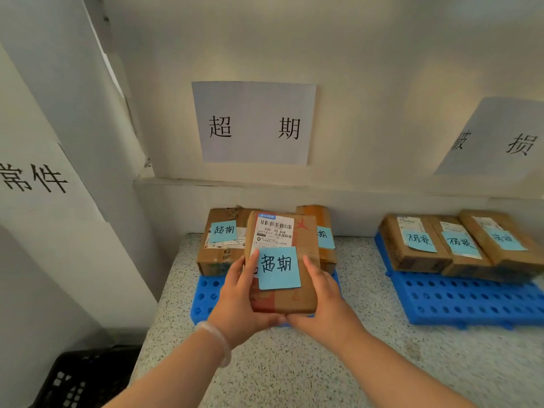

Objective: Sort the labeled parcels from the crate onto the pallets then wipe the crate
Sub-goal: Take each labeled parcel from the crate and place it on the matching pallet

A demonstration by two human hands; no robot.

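Both hands' grip: left hand (238,301), right hand (322,301) clasp parcel (282,298).

Counting now: one parcel (282,301) between my left hand (235,301) and right hand (323,298), two behind it, three off right, six in all. Two blue pallets (459,298), three wall signs (253,122), six blue notes (278,267), one black crate (85,375).
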